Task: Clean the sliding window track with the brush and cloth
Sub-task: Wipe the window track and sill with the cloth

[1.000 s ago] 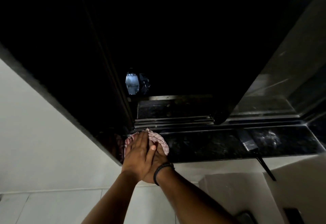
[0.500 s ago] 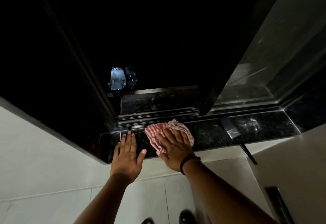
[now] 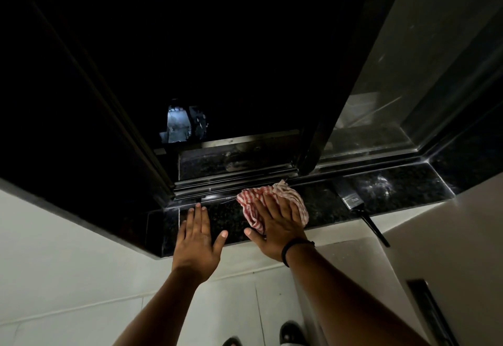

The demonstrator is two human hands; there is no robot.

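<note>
A red-and-white checked cloth lies bunched on the dark granite sill, just in front of the sliding window track. My right hand presses flat on the cloth, fingers spread over it. My left hand rests flat and open on the sill to the left, holding nothing. A flat paintbrush with a black handle lies on the sill to the right, its handle overhanging the front edge.
The dark window sash frame stands upright right of the open gap; glass panes lie beyond it. A white wall runs below the sill. My feet show on the tiled floor.
My hands, stacked together on the cloth at the left a second ago, have separated. My right hand slid the cloth rightward along the sill; my left hand stayed flat at the left.
</note>
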